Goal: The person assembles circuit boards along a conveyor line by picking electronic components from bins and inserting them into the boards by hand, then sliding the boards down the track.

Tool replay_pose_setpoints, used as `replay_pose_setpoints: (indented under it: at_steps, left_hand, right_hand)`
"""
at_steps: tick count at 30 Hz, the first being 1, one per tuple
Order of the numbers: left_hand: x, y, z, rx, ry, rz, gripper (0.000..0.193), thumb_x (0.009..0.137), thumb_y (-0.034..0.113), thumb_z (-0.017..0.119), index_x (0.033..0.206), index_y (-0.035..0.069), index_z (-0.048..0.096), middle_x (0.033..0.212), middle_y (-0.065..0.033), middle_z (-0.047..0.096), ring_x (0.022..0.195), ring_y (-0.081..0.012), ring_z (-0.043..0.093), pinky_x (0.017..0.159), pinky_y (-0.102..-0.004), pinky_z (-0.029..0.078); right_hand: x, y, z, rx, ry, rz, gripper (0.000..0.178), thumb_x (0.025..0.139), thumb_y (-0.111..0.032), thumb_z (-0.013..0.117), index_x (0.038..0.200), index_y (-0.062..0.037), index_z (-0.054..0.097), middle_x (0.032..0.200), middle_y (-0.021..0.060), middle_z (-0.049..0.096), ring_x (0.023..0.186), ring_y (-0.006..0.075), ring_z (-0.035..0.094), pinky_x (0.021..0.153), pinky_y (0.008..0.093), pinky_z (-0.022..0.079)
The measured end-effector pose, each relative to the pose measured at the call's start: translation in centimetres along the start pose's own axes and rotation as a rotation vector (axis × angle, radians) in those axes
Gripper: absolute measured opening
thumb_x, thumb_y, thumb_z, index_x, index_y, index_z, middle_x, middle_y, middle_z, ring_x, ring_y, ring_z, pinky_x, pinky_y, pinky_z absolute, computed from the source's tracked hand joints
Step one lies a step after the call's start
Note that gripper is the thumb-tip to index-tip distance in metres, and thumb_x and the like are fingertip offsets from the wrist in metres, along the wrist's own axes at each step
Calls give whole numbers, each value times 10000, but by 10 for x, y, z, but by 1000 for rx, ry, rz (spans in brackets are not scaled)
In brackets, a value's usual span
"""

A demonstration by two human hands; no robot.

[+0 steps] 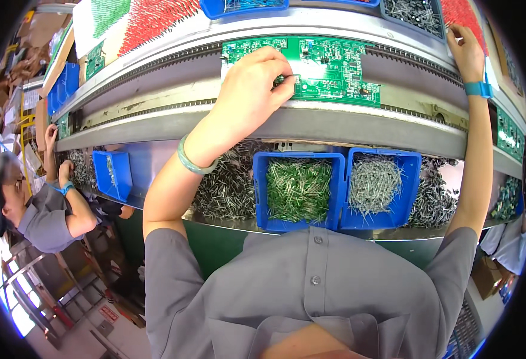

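Observation:
A green circuit board point(328, 69) with many small parts lies across the two chain rails of the conveyor in front of me. My left hand point(254, 84) is over the board's left part, fingers curled and closed on small dark-green components point(279, 79). Up at the far right, my right hand point(467, 57) is beside a sheet of red components point(459, 21), its thumb and fingertips pinched together. Whatever those fingertips hold is too small to make out. A blue band circles my right wrist, and a pale bangle sits on my left.
Nearest me stand a blue bin of green leaded components point(299, 188) and a blue bin of silvery ones point(373, 185). Loose leaded parts point(230, 185) lie beside them. More bins point(415, 15) line the far side. On the left, a co-worker point(50, 206) works at the same line.

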State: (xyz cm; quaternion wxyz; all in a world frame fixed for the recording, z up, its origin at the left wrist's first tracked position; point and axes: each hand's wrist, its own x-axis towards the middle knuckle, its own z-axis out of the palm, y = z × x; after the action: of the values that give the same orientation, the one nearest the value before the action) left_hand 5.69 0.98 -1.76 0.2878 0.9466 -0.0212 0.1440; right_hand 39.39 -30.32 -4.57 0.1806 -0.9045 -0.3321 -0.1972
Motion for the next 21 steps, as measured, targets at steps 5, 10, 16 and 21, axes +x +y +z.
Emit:
replay_pose_setpoints:
  at_steps: [5,10,16,21]
  left_hand:
    - [0,2,-1,3,-2,-6,98,753,39,670,830,-19,649,883,-107,640,798,-263,634,717,-329,506]
    - [1,3,1,3,25,16,113,762,87,659,780,-24,646,837,-117,613,791,-295,609,722,-375,498]
    - [3,4,-2,49,-42,68,96,767,47,668,835,-13,637,876,-96,623,779,-274,619,701,-334,502]
    - [9,4,-10,113,-109,138,88,775,50,663,837,-3,630,864,-91,612,785,-282,609,696,-347,499]
  right_hand:
    - [-1,0,-2,-21,-1,20,278,827,-280,608,1020,-83,646,958,77,657,734,240,625,707,341,490]
    - [-1,0,-3,-55,-13,40,288,826,-292,603,1023,-86,643,960,70,659,733,236,621,706,339,490]
    - [-2,0,0,-45,23,5,242,847,-236,633,1030,-77,646,918,54,658,661,155,584,646,285,477]
    - [-2,6,1,-10,50,-24,249,844,-231,646,1036,-72,651,917,49,661,660,138,592,653,270,479]
